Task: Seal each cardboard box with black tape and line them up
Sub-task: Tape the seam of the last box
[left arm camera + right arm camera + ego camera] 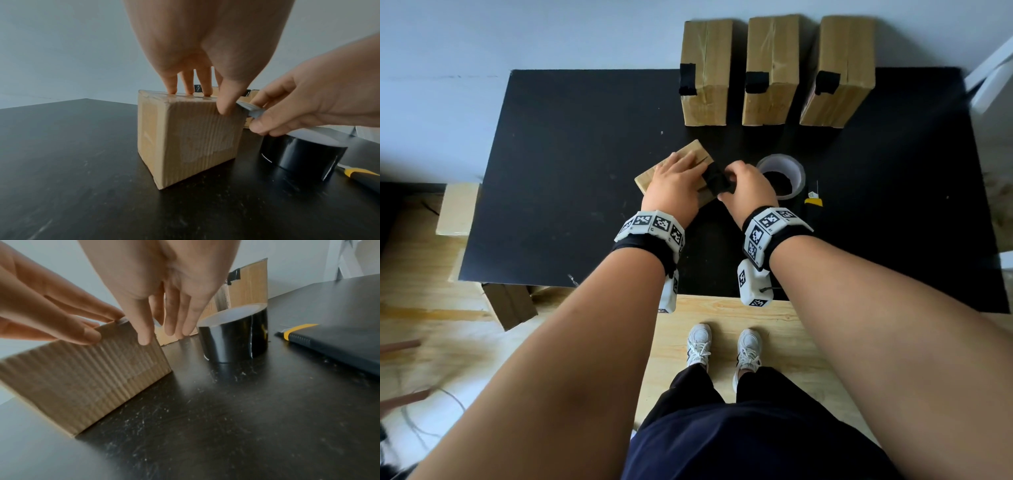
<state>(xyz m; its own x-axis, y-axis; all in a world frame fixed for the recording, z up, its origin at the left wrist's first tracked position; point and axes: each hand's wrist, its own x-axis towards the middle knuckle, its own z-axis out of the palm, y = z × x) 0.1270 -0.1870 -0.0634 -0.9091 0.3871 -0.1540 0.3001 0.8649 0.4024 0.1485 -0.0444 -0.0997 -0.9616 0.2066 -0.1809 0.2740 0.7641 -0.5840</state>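
Small box [650, 176] sitting mid-desk [571, 164], turned at an angle. Left hand [674, 186] flat on top of it, fingers straight and pressing the lid down, thumb against the near side. Right hand [744, 192] just beside on the right, pinching a black tape strip [717, 180] at the box's right edge. Tape roll [786, 176] right behind that hand, knife [813, 198] next to it. Three taped boxes [770, 68] lined up along the back.
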